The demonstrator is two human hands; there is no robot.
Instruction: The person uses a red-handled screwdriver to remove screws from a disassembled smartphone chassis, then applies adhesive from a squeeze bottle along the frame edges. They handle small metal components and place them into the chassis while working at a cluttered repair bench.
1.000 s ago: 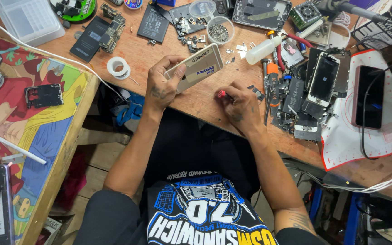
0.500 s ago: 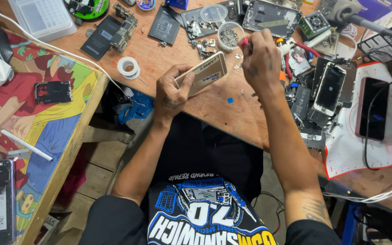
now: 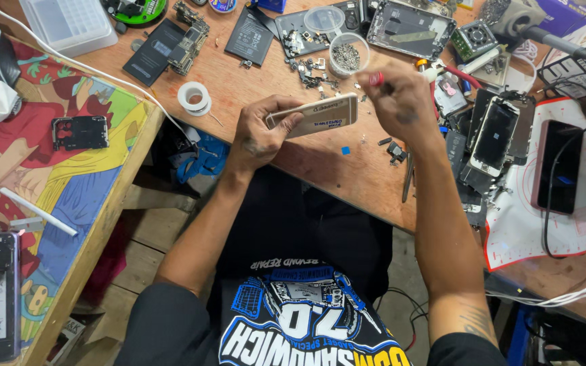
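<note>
- Gripping the gold smartphone by its near end, the left hand props it on edge above the wooden worktop, back panel turned toward the camera, thumb lying across the case.
- Just past the phone's far end, the right hand is pinched shut around a small red-handled tool, most likely a precision screwdriver; its tip is hidden by the fingers, so I cannot tell whether it carries a screw.
- A clear plastic cup of screws stands just beyond that hand, with loose screws and small metal parts scattered beside it.
- To do this step well, in my judgement: keep the phone braced with the left wrist low so the case does not wobble, and bring the tool in along the axis of the screw hole, not at a slant.
- Light pressure and slow turns suit screws this small; a slip would scratch the gold back or strip the head.
- Working directly over bare wood helps, since a dropped screw would be hard to find among the opened phones and parts crowding the right side.
- A roll of white tape lies near the left hand, apart from the phone, and a tiny blue scrap sits on the wood just under it.
</note>
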